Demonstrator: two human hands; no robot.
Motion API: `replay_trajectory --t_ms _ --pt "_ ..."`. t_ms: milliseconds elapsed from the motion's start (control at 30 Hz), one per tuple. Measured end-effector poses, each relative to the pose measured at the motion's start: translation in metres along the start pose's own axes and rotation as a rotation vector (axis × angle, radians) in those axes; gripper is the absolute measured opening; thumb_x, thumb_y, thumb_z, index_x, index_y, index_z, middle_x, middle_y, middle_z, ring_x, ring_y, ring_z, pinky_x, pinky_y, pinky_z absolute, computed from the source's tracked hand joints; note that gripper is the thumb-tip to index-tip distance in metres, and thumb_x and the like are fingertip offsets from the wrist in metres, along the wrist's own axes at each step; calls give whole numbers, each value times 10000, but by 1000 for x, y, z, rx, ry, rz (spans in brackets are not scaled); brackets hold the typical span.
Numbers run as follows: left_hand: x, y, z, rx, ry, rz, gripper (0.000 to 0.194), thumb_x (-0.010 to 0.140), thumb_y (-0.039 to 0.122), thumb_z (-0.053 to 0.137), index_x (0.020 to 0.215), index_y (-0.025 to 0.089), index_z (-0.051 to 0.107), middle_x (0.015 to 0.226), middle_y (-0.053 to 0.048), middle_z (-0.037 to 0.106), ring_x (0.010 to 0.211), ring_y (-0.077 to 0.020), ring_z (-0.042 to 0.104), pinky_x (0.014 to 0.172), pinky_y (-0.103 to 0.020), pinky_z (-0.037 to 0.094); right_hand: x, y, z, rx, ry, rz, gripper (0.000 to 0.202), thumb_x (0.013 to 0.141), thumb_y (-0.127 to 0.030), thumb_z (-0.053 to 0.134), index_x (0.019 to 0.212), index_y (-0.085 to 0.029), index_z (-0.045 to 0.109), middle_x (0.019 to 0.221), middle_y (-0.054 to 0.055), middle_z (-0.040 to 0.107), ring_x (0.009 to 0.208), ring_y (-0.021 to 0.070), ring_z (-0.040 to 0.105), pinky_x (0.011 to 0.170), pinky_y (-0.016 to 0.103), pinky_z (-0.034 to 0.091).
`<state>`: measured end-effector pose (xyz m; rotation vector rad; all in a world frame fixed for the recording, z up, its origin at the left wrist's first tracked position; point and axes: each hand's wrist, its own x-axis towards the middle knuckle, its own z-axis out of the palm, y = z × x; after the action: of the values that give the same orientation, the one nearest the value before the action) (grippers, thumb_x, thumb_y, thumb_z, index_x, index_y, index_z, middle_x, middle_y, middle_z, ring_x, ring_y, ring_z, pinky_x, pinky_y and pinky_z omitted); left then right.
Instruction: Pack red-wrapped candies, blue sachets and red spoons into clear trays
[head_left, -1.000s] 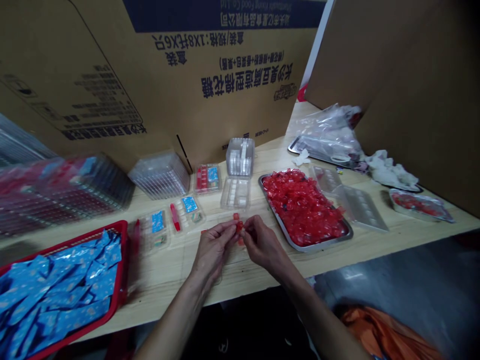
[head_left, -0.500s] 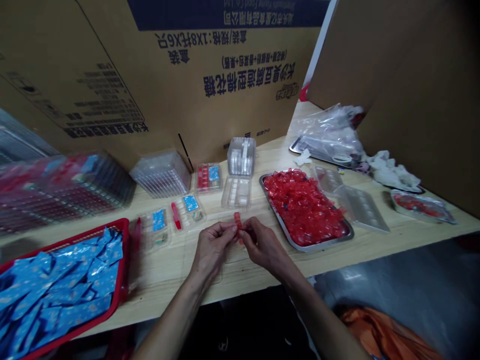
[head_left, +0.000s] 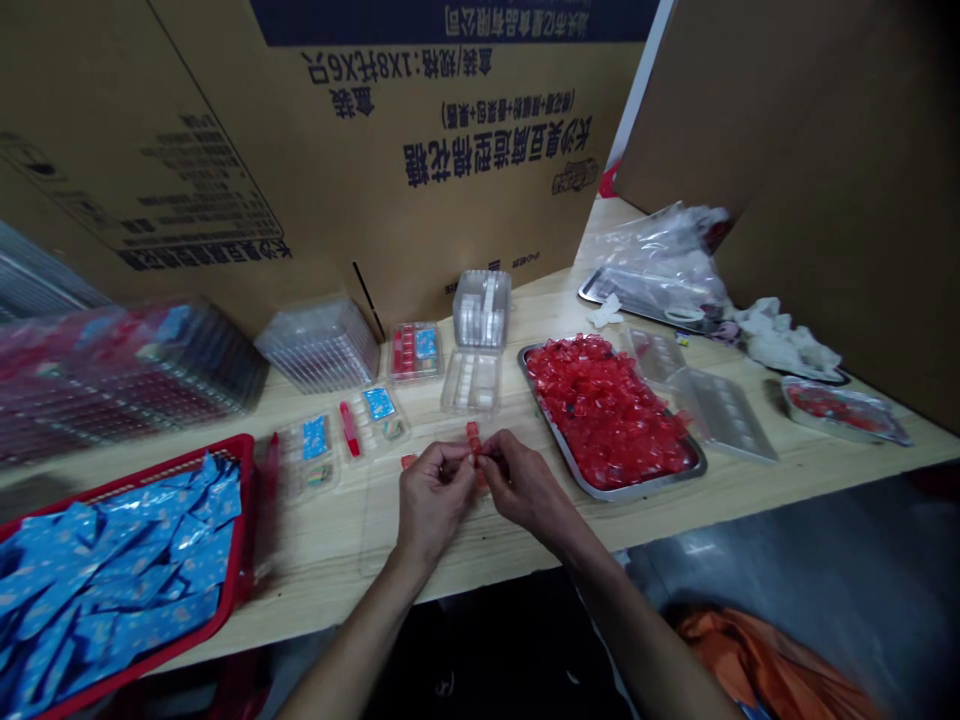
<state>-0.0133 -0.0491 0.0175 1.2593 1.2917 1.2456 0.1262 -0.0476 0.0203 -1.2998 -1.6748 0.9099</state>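
Near the table's front edge, my left hand (head_left: 435,500) and my right hand (head_left: 523,482) meet, fingertips pinched on one small red translucent piece (head_left: 473,436). Part of the piece is hidden behind the fingers. Just left of my left hand, a clear plastic tray (head_left: 381,510) lies on the table, with a bit of red at its top edge. To the right of my right hand is a metal tray (head_left: 600,493) heaped with red wrapped pieces (head_left: 611,420). Beyond my hands sits an open clear box (head_left: 471,382) with white pieces inside.
A red basket (head_left: 244,540) of blue packets (head_left: 142,560) stands at the left. Filled clear trays (head_left: 315,455) and stacked clear boxes (head_left: 322,345) are behind it. A large cardboard box (head_left: 390,210) rises at the back. Plastic bags (head_left: 660,265) lie at the right.
My left hand's fingers have curled in a little around the red piece, and a bit of red now shows to its left. The view has shifted slightly.
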Motion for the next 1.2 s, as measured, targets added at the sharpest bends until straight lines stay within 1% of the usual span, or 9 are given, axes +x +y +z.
replay_trajectory --t_ms 133,267,367,500,700,833,967,1133,1200 --pt "2 -6 3 10 34 44 146 785 315 705 825 175 693 832 -35 736 729 -152 664 698 -257 509 3 1 6 -69 41 -40 53 862 -189 435 835 -230 454 665 -5 590 566 153 554 556 243 373" --pt "7 -6 3 16 59 -16 187 766 347 697 812 166 681 799 -34 724 710 -155 655 673 -255 495 6 4 19 -191 147 -107 84 862 -157 404 844 -230 442 732 28 617 634 169 586 597 256 392" --pt "10 -4 1 70 57 -53 198 764 354 674 795 159 677 740 -22 700 669 -148 630 637 -247 470 7 5 27 -271 162 -134 67 851 -160 423 859 -223 444 763 54 620 676 191 598 620 275 411" --pt "10 -4 -3 150 21 -4 164 793 325 624 796 165 657 721 -5 669 654 -140 592 616 -239 439 8 8 28 -270 134 -122 70 867 -161 417 873 -218 456 758 52 631 663 189 604 618 276 417" --pt "7 -5 -11 166 -73 87 161 871 332 570 844 182 622 789 -8 646 702 -141 574 649 -241 437 10 7 17 -203 66 -116 62 913 -239 444 873 -212 484 772 49 667 680 181 636 635 265 427" --pt "7 -4 -13 108 -119 83 135 864 313 579 810 190 595 871 -31 653 779 -153 583 704 -249 449 8 -2 16 -255 13 -102 78 898 -173 435 882 -202 506 789 61 680 707 187 641 649 267 419" --pt "5 2 -14 19 -144 50 127 846 302 597 792 188 580 868 -32 648 789 -156 577 727 -256 448 9 -7 14 -311 2 -68 132 881 -112 421 899 -185 530 780 74 669 720 197 631 646 273 402" --pt "3 11 -14 -9 -155 47 155 839 333 607 795 185 589 871 -39 657 811 -172 589 755 -273 454 10 -10 1 -97 -75 -120 124 903 -151 434 875 -192 547 745 23 648 646 143 580 614 235 392" --pt "3 12 -13 -3 -146 44 160 842 342 607 803 188 590 879 -38 657 815 -173 592 765 -275 457 10 -13 -2 -50 -81 -105 127 911 -173 441 901 -187 567 766 24 655 659 139 581 622 234 400"
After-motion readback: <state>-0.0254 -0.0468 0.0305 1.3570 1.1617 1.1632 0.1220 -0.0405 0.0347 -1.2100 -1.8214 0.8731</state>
